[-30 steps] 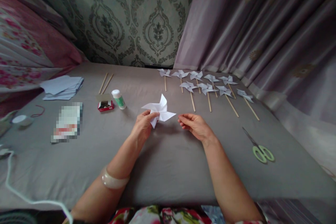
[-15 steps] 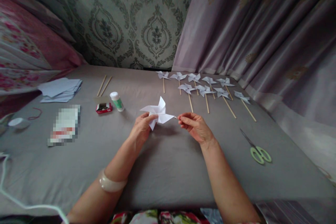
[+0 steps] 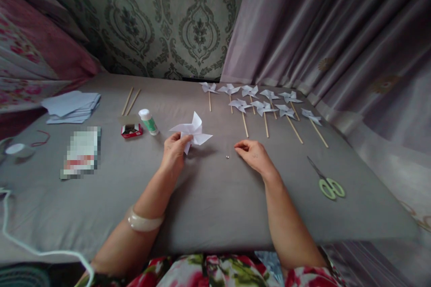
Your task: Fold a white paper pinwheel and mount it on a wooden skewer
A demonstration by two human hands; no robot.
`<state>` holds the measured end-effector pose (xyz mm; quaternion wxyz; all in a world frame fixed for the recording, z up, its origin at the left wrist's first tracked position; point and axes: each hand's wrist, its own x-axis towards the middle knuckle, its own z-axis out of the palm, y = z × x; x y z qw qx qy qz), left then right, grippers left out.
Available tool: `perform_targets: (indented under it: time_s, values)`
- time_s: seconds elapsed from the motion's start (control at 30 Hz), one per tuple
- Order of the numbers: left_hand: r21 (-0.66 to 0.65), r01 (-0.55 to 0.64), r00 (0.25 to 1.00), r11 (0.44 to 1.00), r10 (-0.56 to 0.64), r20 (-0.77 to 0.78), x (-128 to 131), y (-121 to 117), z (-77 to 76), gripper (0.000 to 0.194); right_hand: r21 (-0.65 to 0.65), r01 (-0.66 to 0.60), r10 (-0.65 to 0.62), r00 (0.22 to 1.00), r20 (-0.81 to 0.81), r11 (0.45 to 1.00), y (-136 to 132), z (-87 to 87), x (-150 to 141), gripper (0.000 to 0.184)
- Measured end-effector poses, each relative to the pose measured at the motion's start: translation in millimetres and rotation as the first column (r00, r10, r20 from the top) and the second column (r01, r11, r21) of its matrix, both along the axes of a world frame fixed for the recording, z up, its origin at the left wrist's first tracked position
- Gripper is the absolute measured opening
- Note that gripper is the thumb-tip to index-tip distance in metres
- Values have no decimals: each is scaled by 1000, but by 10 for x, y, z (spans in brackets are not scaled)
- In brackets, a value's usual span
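My left hand (image 3: 174,149) pinches a white paper pinwheel (image 3: 198,138) without a stick, thumb on its front, holding it above the cloth. To the right of the pinwheel, a tiny shiny metal piece (image 3: 227,157), perhaps a thumbtack, appears to lie on the cloth, apart from both hands. My right hand (image 3: 254,154) is just beyond that piece, with thumb and fingertips pressed together; whether anything is between them is hidden. A small open red box (image 3: 131,131) with dark contents and a white-capped glue bottle (image 3: 148,122) stand left of the pinwheel.
Several finished pinwheels (image 3: 263,107) on sticks lie at the back right. Green-handled scissors (image 3: 326,183) rest at the right. Two loose sticks (image 3: 130,102), stacked paper (image 3: 72,105), a blurred packet (image 3: 81,151) and a white cable (image 3: 30,258) are at the left, on grey cloth (image 3: 208,206).
My left hand has moved slightly left with the pinwheel. My right hand has shifted right and turned its back upward, leaving the small metal piece apart from its fingertips. The camera view has tilted down.
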<state>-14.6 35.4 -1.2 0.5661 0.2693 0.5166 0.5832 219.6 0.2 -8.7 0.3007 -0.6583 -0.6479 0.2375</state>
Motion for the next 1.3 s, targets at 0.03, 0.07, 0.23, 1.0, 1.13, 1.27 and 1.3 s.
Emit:
perform_targets:
  time_s: [0.03,0.07,0.23,1.0,1.13,1.27,1.3]
  values:
    - [-1,2,1000,1000,-2,0,-5,5,-11,22,-30,-31,31,1000,-5,999,-14,22,14,15]
    - [0,4,1000,1000,-4,0,-8,10,-22,22,-54,-75,75,997,-9,996,-27,41,20,14]
    - [13,-3,1000,1000,3,-13,-14,33,-54,20,-116,-332,336,942,14,936,-62,60,-30,15]
    - [50,97,991,994,-101,83,155,-112,70,24,43,-177,172,826,-538,983,-86,547,-519,20]
    - [81,169,983,982,-175,64,201,-212,140,22,47,-164,164,841,-515,985,-69,534,-755,16]
    - [119,175,981,977,-183,62,222,-276,204,21,109,-64,104,902,-419,992,-84,472,-848,15]
    - [125,173,981,977,-182,60,225,-286,216,21,113,-48,91,905,-415,992,-93,466,-859,16]
